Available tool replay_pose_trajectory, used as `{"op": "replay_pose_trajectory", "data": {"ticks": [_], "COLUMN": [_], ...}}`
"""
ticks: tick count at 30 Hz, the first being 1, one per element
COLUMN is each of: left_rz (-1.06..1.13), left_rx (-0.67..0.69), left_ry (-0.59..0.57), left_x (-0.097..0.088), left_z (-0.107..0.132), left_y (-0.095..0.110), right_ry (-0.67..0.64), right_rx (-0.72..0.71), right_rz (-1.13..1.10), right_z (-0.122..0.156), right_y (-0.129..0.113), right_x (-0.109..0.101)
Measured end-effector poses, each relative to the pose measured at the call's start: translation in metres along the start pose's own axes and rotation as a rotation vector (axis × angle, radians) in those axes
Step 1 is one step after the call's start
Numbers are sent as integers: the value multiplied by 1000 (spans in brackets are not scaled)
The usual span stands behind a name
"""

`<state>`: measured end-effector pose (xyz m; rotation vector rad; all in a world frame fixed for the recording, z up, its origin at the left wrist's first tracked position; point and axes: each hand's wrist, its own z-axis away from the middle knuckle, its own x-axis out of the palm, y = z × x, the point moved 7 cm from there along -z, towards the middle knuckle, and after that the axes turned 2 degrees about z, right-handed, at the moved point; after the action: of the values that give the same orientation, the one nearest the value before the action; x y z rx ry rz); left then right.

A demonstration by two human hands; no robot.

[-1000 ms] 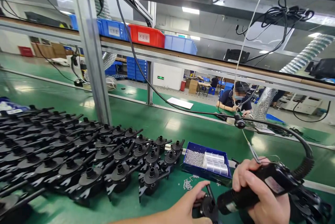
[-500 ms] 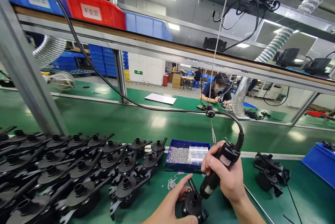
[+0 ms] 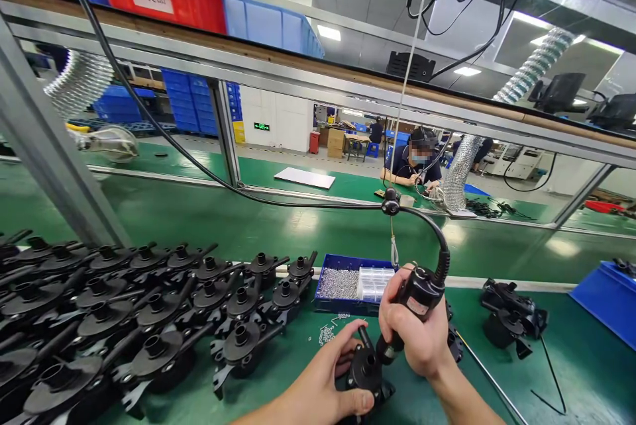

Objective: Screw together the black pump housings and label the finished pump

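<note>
Fingers of my left hand (image 3: pixel 318 378) curl around a black part (image 3: pixel 364 375) near loose silver bits (image 3: pixel 326 334); my right hand (image 3: pixel 422 339) grips a black driver (image 3: pixel 418 292), nose right beside it. From far off, I think this is the screwing step; next needs steady hands.

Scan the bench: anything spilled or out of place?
Yes: a small scatter of loose metal pieces lies on the green bench, just in front of the blue tray. It looks odd because the tray holds other small metal bits; possibly deliberate, though.
</note>
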<state>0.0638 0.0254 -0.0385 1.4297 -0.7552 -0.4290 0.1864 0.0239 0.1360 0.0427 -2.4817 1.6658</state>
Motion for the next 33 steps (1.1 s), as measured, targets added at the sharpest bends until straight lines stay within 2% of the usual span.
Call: {"op": "replay_pose_trajectory", "data": {"ticks": [4,9,16,19,22,26,30,33], "left_rz": [-3,-14,-26,-63,-112,-127,-102,-93], "left_rx": [-6,9,15,45,69,60,79,88], "left_ry": [9,-3,-28,-32,-35,-65,-71,-82], "left_x": [-1,-2,-2,-6,-11,-13,-12,-11], "left_z": [1,1,-1,-4,-7,-9,-8,-8], "left_y": [-2,-3,-10,-6,2,7,7,6], "right_ry": [35,-67,-44,-40,-38,-176,-197,-268], "right_rx": [-66,-52,-36,-71,-142,-101,-29,-32], "right_rz": [-20,-16,15,49,-23,-173,-169,-118], "right_z": [2,3,-1,0,6,15,16,14], "right_y": [4,0,-6,-13,-26,-27,-17,-12], "right_x": [-7,-5,-6,-8,-12,-4,3,9]}}
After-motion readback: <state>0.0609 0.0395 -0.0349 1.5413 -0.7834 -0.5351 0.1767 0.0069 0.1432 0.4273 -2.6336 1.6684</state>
